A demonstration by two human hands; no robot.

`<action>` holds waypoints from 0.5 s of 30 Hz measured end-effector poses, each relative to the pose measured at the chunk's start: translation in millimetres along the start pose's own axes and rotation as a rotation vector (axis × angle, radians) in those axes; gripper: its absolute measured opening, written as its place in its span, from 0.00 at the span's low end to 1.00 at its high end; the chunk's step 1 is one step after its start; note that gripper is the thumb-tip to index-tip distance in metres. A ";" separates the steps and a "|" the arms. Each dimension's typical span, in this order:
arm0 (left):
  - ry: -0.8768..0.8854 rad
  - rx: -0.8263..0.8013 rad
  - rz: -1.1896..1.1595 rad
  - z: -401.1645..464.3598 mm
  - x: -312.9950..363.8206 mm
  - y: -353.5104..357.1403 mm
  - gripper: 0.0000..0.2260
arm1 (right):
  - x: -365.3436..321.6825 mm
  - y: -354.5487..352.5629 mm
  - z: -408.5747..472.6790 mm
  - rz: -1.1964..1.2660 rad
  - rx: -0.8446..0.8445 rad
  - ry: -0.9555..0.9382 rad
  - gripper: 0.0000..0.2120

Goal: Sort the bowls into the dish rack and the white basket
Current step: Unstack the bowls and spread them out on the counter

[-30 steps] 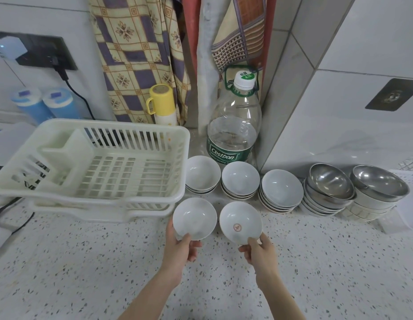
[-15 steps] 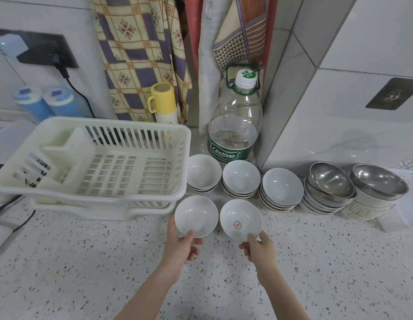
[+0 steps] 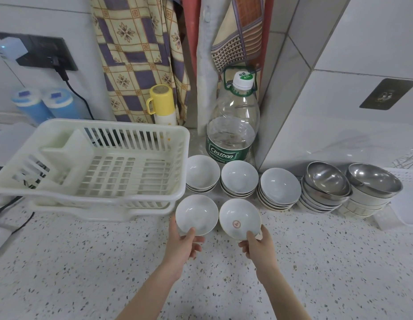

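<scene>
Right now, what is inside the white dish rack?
No bowls. The white dish rack shows only its slotted floor and a moulded corner compartment. The near wall hides a strip of floor; dark cables show through the slats behind.

Little has moved over the last second. Both hands have carried their bowls a touch farther from the person and toward the stacks at the back — the left hand (image 3: 182, 244) with the plain white bowl (image 3: 196, 214), the right hand (image 3: 258, 247) with the bowl with the red mark (image 3: 239, 219). The plain white bowl now sits closer to the front edge of the dish rack (image 3: 90, 195) than it did. The two bowls have drawn slightly nearer each other — rims almost side by side. The grips themselves look unchanged.
</scene>
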State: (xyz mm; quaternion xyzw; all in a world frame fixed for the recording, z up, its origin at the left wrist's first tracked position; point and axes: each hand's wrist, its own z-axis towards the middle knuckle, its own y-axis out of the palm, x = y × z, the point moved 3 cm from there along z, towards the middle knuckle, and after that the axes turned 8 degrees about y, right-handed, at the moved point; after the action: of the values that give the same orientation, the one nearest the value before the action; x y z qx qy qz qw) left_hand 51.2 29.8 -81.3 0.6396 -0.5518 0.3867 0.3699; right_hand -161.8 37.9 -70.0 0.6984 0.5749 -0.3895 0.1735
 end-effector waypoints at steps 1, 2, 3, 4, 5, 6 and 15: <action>0.000 0.003 0.002 0.4 0.0 0.3 0.26 | -0.2 -0.2 -0.7 0.014 0.007 0.000 0.25; 0.000 0.006 0.002 0.7 -0.3 0.5 0.26 | -0.2 -0.7 -1.1 0.025 0.015 0.001 0.26; -0.001 0.007 0.001 0.9 -0.6 0.5 0.26 | 0.0 -1.3 -1.4 0.033 0.023 0.002 0.27; -0.001 0.007 0.002 0.9 -0.7 0.5 0.26 | -0.1 -1.8 -2.0 0.038 0.031 0.004 0.27; -0.002 0.007 0.005 0.6 -0.5 0.6 0.27 | -0.4 -2.2 -2.5 0.040 0.038 0.006 0.26; -0.002 0.008 0.010 0.3 0.0 0.6 0.27 | -1.0 -2.8 -2.7 0.041 0.040 0.010 0.25; 0.241 0.098 0.295 -12.2 21.3 -4.3 0.27 | -22.5 -30.9 -14.6 -0.304 0.284 -0.156 0.17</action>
State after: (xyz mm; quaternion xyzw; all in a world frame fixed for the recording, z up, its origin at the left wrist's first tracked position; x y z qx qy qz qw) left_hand 56.4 32.3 -57.1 0.5181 -0.5719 0.5368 0.3411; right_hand -186.5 41.6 -37.5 0.5889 0.5977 -0.5410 0.0566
